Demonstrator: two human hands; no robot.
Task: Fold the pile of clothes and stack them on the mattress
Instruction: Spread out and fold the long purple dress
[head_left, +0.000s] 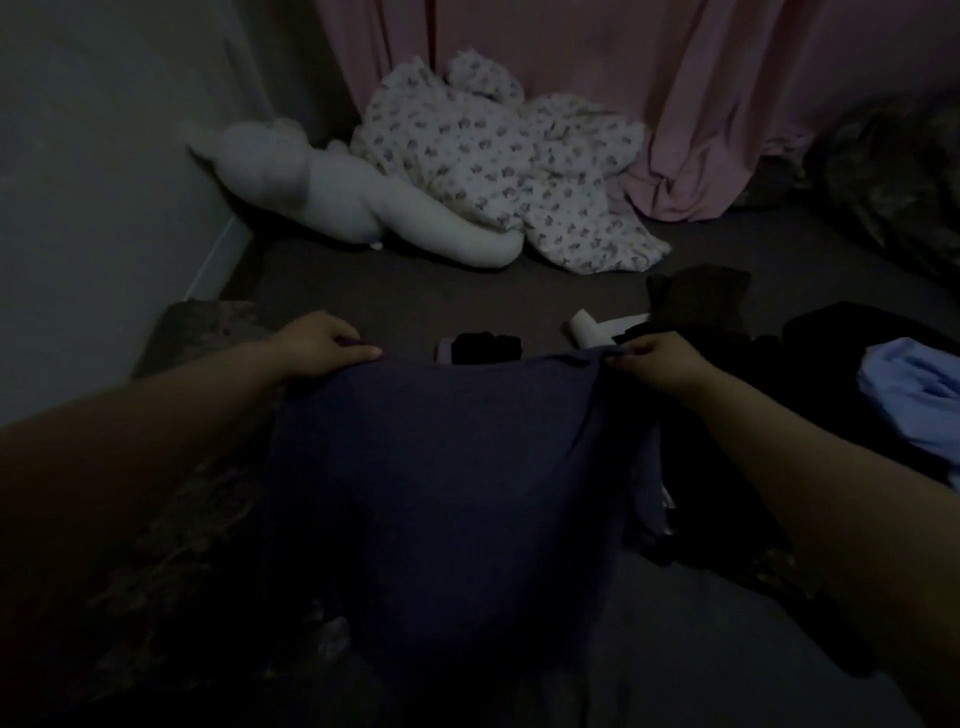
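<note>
Both hands, left hand (324, 340) and right hand (652, 358), set apart, each pinch a top corner of the navy garment (447, 467), draped toward the mattress's (415, 291) near edge; dim light risks an uneven fold; unfolded clothes (810, 364) lie right.

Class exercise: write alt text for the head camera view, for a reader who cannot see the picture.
In a dim room, a person's left hand and right hand hold up a dark purple garment by its top corners above a mattress. A white plush toy, a floral blanket and a pink curtain lie beyond; dark clothes and a light blue garment sit to the right.
</note>
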